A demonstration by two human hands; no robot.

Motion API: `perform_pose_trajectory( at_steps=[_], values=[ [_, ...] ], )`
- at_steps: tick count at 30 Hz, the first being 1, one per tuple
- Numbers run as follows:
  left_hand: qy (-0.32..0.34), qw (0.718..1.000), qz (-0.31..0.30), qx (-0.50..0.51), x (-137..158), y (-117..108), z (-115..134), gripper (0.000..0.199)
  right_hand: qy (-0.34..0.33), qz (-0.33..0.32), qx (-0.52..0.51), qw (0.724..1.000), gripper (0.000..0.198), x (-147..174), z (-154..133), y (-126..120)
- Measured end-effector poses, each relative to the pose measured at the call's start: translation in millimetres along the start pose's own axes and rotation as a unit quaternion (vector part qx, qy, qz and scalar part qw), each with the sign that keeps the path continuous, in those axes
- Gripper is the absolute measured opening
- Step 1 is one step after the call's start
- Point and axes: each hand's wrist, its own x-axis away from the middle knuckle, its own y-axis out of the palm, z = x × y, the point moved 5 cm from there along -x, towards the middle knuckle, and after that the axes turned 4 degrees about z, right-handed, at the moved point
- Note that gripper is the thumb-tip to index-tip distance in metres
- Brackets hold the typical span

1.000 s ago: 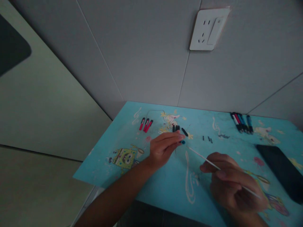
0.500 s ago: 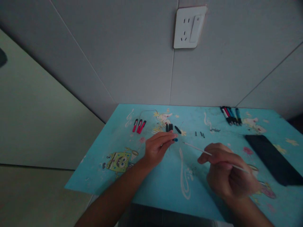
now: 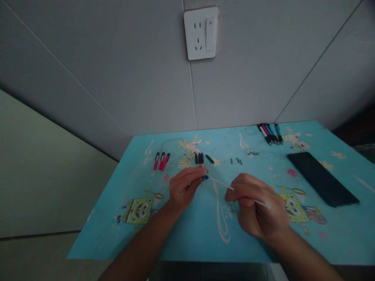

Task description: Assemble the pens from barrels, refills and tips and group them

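White rod (image 3: 222,184): clamped in right grip (image 3: 258,205); just brought tip-first to blue tube (image 3: 206,177) clamped in left grip (image 3: 184,187). Appears aligned; cannot confirm contact.

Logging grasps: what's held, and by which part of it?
Left hand: blue cylinder, pinched behind its exposed end. Right hand: thin white stick, gripped around its middle.

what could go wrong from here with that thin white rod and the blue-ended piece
The thin white rod in the right hand might slip past the small blue-ended piece held in the left hand. The left hand could also nudge the black pieces lying just beyond it.
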Motion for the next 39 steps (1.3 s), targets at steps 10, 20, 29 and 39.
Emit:
perform_pose_trajectory(
  at_steps=[10,20,29,39],
  values=[
    [0.026,0.999,-0.023,0.011,1,3,5,0.029,-0.052,-0.086,0.12,0.988,0.015,10,5,15],
    [0.01,0.999,-0.041,0.032,3,6,9,0.026,0.012,-0.096,0.103,0.99,0.016,10,10,20],
    [-0.006,0.999,-0.043,0.026,3,6,4,0.021,0.03,-0.105,0.115,0.987,0.016,10,11,21],
    [0.004,0.998,0.008,0.061,-1,2,10,0.022,0.05,0.04,-0.013,0.998,0.014,5,0,-11]
  ],
)
